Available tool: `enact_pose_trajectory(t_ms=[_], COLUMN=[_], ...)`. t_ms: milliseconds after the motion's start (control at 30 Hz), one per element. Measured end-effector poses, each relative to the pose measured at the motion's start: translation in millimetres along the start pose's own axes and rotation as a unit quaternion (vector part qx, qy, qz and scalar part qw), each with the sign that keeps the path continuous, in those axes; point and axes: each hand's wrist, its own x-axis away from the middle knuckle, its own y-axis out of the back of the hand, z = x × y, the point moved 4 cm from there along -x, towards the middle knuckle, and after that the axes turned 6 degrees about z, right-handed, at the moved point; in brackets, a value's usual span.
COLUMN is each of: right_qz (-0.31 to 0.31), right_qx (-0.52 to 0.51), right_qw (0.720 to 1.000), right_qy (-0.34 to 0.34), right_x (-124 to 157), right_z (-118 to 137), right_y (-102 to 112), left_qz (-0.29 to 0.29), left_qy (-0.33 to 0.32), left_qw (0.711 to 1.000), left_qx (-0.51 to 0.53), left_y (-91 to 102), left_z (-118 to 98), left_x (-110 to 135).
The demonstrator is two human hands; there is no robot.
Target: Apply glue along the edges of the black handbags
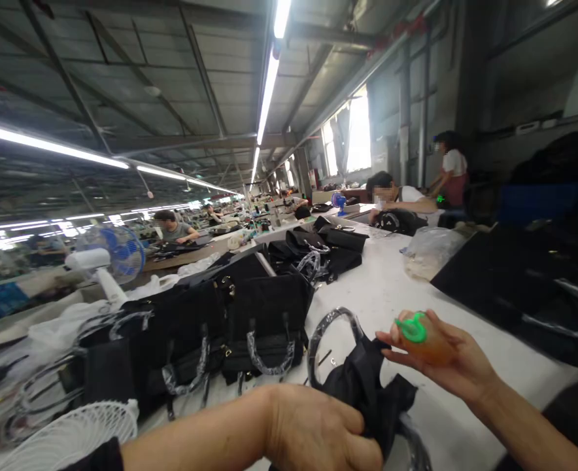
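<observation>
My left hand (325,428) is closed on a black handbag (357,376) on the white table; its fingertips are hidden in the fabric. The handbag lies crumpled, with one clear-wrapped handle (335,314) standing up in a loop and another hanging at its near side. In my right hand (458,363) is a small amber squeeze bottle (431,343) with a bright green top, tilted toward the bag. The fingertips of that hand are at the edge of the black fabric; whether they pinch it I cannot tell.
Several black handbags (269,314) with wrapped handles crowd the left of the white table (367,268). A white fan guard (83,435) is at the near left, a blue fan (122,252) behind. On the right are a plastic bag (433,248) and black panels (505,288). Co-workers sit farther off.
</observation>
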Motion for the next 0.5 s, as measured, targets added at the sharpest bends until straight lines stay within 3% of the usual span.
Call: enact_pose_trajectory(t_ms=[133, 333, 500], right_qz=[0.055, 0.106, 0.144], right_qx=[0.053, 0.121, 0.100], right_qw=[0.997, 0.985, 0.979], right_qy=[-0.003, -0.057, -0.105], right_x=[10.7, 15.4, 3.1], right_z=[2.2, -1.5, -16.5], right_y=[-1.2, 5.0, -14.3], left_qz=[-0.033, -0.031, -0.017], left_qy=[-0.006, -0.026, -0.037], left_qw=[0.999, 0.999, 0.998], left_qx=[0.001, -0.012, 0.049], left_y=[2.3, 5.5, 8.7], left_z=[3.2, 1.3, 1.2], left_x=[3.9, 2.0, -8.3])
